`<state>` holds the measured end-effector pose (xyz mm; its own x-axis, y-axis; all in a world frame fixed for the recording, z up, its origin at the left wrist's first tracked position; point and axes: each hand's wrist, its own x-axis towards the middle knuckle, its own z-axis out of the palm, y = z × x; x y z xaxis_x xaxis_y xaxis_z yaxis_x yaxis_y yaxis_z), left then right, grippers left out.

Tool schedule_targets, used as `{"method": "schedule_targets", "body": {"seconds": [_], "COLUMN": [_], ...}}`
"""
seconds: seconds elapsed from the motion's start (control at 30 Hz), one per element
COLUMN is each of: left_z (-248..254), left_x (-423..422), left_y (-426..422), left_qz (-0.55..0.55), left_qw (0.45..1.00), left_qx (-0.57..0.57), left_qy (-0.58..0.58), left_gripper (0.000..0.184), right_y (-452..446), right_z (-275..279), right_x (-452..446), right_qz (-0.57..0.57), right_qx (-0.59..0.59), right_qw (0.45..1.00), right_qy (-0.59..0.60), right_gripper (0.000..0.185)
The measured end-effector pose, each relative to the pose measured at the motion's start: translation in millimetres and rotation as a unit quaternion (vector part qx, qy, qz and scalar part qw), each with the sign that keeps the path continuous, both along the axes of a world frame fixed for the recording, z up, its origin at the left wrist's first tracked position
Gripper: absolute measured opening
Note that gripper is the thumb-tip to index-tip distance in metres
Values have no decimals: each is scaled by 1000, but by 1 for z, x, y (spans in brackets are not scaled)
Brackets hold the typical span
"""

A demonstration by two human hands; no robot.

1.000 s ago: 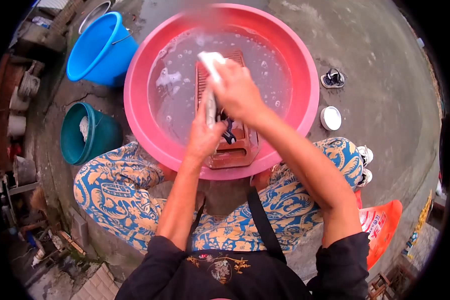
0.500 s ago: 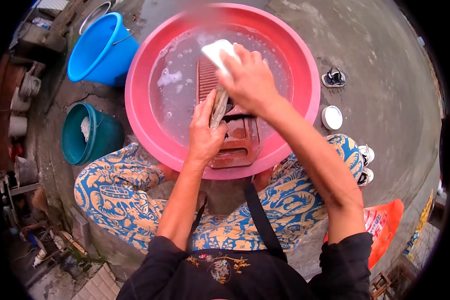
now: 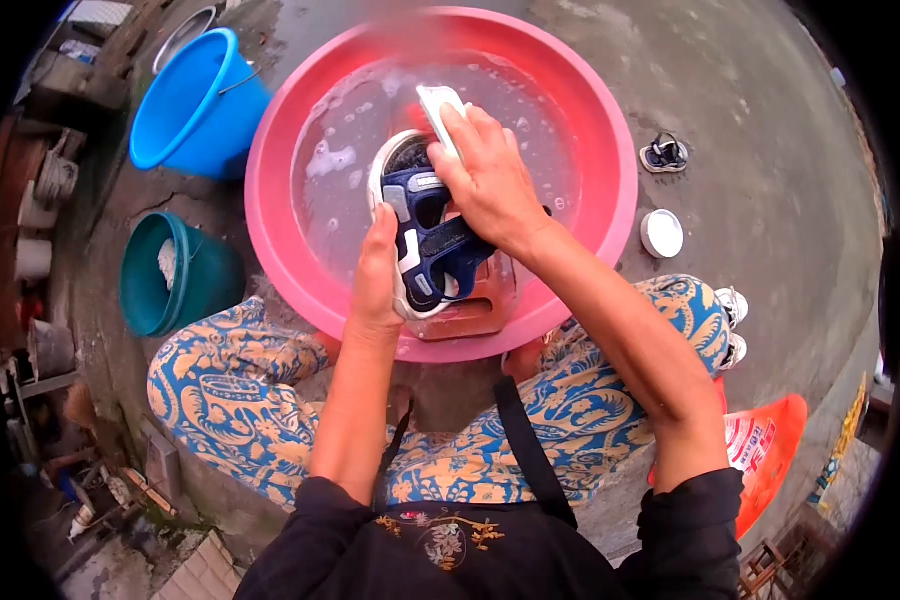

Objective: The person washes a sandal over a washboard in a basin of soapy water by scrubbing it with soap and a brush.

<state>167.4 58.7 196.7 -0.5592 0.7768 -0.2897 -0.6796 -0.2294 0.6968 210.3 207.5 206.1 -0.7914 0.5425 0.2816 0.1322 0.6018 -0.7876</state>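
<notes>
A navy and white sandal point(image 3: 425, 235) is held over the basin, its open top and straps facing up. My left hand point(image 3: 376, 265) is closed round its left side, thumb along the edge. In my right hand point(image 3: 490, 185) is a white-backed scrub brush point(image 3: 440, 105), tilted at the toe end of the sandal; its bristles are mostly hidden. Below the sandal, a brown washboard point(image 3: 485, 305) rests inside the pink basin point(image 3: 625, 190), which contains cloudy, foamy water point(image 3: 320, 205). Much of the washboard is covered by the sandal and my hands.
Left of the basin stand a blue bucket point(image 3: 185, 110) and a green bucket point(image 3: 145, 290) with something whitish inside. On the right are another sandal point(image 3: 664, 153), a white bowl point(image 3: 662, 233), a pair of white shoes point(image 3: 734, 330) and an orange bag point(image 3: 775, 450).
The sandal has turned from edge-on to top-up, so its straps now show. My left hand has shifted left with it, and the brush has tilted more upright.
</notes>
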Motion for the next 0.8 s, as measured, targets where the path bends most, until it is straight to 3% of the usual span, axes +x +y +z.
{"method": "schedule_targets", "body": {"seconds": [0.07, 0.1, 0.2, 0.33, 0.4, 0.5, 0.6, 0.67, 0.7, 0.73, 0.8], "left_z": [6, 3, 9, -10, -8, -23, -17, -17, -28, -25, -20], "left_x": [0, -6, -11, 7, 11, -5, -8, 0, 6, 9, 8], "left_y": [2, 1, 0, 11, 10, 5, -2, 3, 7, 6, 4], "left_qz": [86, 102, 64, 17, 6, 80, 66, 20, 17, -12, -32], "left_qw": [995, 995, 995, 1000, 1000, 994, 997, 999, 1000, 998, 999], "left_qx": [38, 1, 68, 0, 2, -4, 1, -28, -21, -59, -22], "left_qy": [-35, -20, -42, 21, -11, -80, -37, -26, 1, 8, -6], "left_gripper": [50, 58, 63, 61, 59, 64, 64, 61, 59, 58, 61], "right_y": [-16, -31, -34, 12, 9, -30, -38, -12, 0, 8, -2], "right_z": [5, 0, 5, -4, -5, -4, -6, 2, -3, 2, 8], "right_x": [8, 13, 13, -14, -9, 10, 8, -4, -10, -10, -1], "right_qz": [43, 67, 95, 38, 58, 100, 108, 97, 52, 52, 65], "right_qx": [151, 222, 114, 38, 48, 121, 69, 18, 62, 45, 66], "right_qw": [987, 973, 989, 986, 988, 985, 990, 988, 989, 986, 981], "right_qy": [-38, -2, -29, -159, -137, -77, -61, -117, -125, -154, -173], "right_gripper": [48, 49, 47, 41, 42, 46, 47, 48, 48, 48, 48]}}
